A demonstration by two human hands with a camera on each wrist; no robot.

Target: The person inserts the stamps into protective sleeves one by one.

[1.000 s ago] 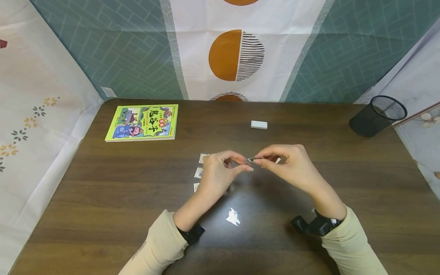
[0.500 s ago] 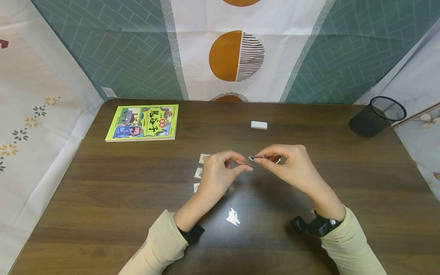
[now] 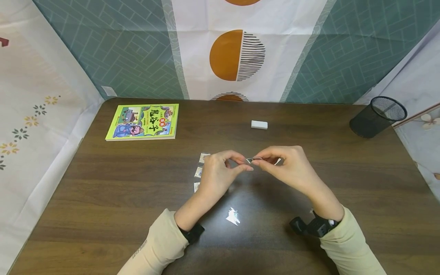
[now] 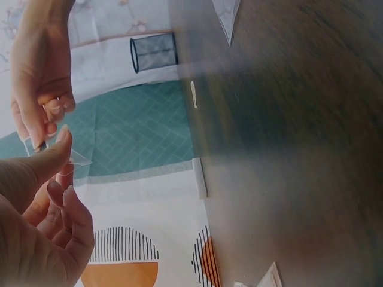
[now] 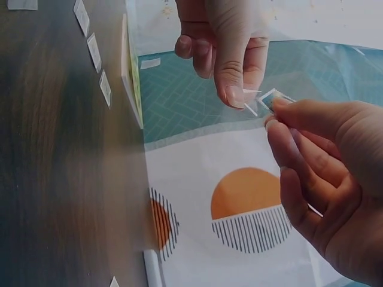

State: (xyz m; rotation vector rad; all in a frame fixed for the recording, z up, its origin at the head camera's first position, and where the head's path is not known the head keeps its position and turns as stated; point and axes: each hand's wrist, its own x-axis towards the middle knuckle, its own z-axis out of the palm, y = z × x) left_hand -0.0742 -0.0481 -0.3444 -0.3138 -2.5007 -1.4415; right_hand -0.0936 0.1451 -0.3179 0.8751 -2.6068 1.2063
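Between the thumb and fingers of my right hand [image 3: 288,162] is a small stamp-like picture [image 5: 270,98] with a white border. My left hand [image 3: 220,166] pinches a piece of clear plastic film [image 4: 79,158], like a thin sleeve, thumb against fingers. Both hands are raised above the table, fingertips almost meeting. In the right wrist view the stamp's edge overlaps the film, and white edges show near the left thumb; I cannot tell whether the stamp is inside it. Beside my left hand lie several small white-bordered stamps [image 3: 198,172] in a column, partly covered by it.
On the brown table [image 3: 137,198], a shiny clear scrap [image 3: 233,216] lies between my forearms. A white eraser-like block [image 3: 259,125] is farther back. A green picture book [image 3: 142,122] lies back left; a black mesh pen holder [image 3: 377,116] stands back right. Another white piece [image 4: 193,94] lies beyond my right hand.
Both hands stay nearly in place. My right hand has shifted slightly down and left, and the stamp's near end now meets my left fingertips in the head view.
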